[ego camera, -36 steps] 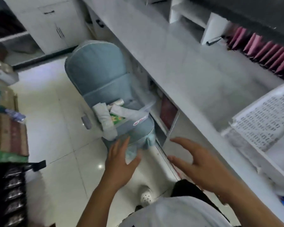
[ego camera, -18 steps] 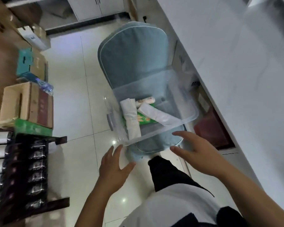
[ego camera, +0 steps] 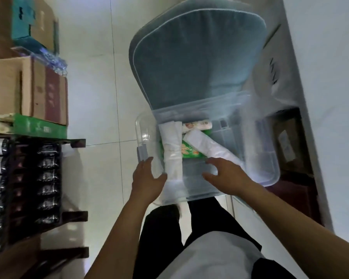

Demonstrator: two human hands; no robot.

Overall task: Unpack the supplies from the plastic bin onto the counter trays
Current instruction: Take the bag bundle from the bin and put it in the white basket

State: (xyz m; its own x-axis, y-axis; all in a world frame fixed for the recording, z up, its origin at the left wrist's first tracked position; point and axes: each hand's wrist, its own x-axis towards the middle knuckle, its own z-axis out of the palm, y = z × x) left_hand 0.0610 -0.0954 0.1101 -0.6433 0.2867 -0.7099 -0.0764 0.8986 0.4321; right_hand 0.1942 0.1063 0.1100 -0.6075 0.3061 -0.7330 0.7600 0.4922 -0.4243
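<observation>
On the blue chair seat sits the clear plastic bin, supplies inside. Both hands have closed in since a second ago: left hand spread at the near-left rim, right hand spread over the near wall, neither clenched yet. Likely reaching in or lifting. White counter runs close on the right, open floor on the left.

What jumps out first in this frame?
The clear bin on the blue chair at centre, holding white rolls and a green pack. Both hands reach for its near edge: left hand at the left corner, right hand over the rim. Cardboard boxes are stacked far left.
</observation>
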